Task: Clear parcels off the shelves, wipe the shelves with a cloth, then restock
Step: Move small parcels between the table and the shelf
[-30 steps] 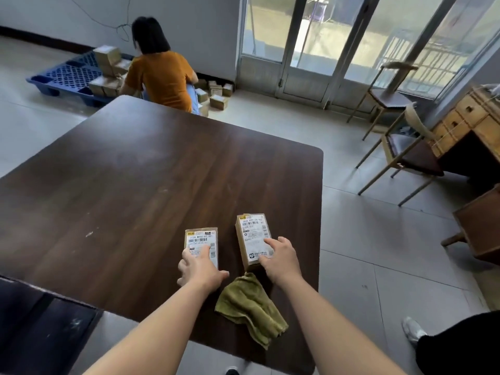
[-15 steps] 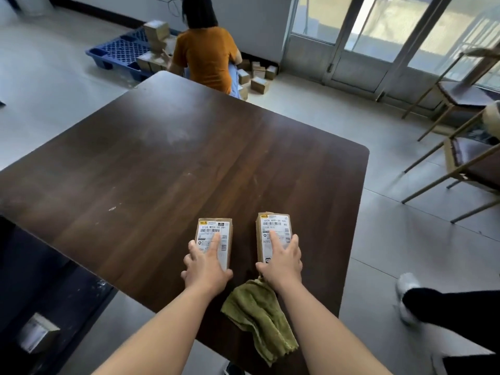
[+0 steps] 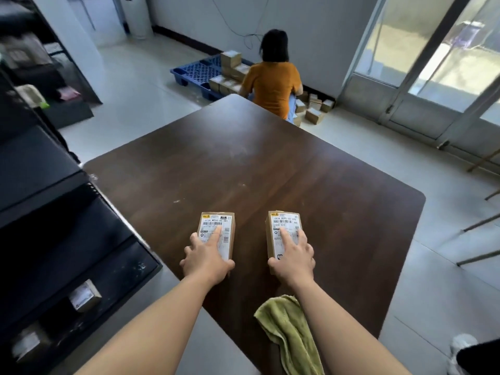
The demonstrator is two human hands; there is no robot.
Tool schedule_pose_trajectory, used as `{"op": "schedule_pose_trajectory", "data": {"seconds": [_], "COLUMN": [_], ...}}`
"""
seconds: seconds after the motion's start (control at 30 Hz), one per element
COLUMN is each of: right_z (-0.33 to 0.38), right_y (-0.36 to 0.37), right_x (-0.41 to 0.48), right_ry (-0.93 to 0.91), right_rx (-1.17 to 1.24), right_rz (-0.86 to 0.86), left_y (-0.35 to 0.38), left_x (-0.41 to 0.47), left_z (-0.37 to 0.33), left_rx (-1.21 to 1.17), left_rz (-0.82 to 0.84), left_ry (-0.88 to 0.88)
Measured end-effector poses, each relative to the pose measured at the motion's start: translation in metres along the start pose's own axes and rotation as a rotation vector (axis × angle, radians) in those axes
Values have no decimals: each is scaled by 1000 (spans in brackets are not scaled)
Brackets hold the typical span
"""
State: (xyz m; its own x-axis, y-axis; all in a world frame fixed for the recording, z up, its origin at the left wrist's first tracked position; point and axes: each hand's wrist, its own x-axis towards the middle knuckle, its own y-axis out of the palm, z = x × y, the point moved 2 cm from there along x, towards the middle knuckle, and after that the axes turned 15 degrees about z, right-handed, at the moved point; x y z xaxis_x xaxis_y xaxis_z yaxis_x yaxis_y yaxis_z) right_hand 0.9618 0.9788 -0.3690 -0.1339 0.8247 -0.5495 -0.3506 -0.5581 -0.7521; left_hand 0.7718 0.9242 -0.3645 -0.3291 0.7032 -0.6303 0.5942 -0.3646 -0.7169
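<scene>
Both forearms extend from the lower edge of the frame toward its centre, roughly parallel, palms down. My left grip grasps the left parcel at its near end: index finger straight along the label, thumb against the right side, another finger on the left side. My right grip grasps the right parcel likewise, thumb on its left side. Both parcels lie flat, labels up, side by side but apart, at lower centre on the table. The cloth lies crumpled at the table's near edge, beside my right forearm. The shelves stand at left.
</scene>
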Motion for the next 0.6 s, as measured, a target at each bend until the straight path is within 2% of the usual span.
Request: {"op": "schedule_pose_trajectory", "data": {"seconds": [0.33, 0.6], "right_z": [113, 218], "right_y": [32, 107], "right_x": [-26, -84], "right_ry": [-231, -422], "right_rx": [-76, -190], "right_rz": [24, 104], "left_y": [-55, -75], "left_x": [-39, -99], "left_z": [107, 242], "left_rx": [-139, -285], "left_rz": [-134, -181], "left_ry": [-150, -308]}}
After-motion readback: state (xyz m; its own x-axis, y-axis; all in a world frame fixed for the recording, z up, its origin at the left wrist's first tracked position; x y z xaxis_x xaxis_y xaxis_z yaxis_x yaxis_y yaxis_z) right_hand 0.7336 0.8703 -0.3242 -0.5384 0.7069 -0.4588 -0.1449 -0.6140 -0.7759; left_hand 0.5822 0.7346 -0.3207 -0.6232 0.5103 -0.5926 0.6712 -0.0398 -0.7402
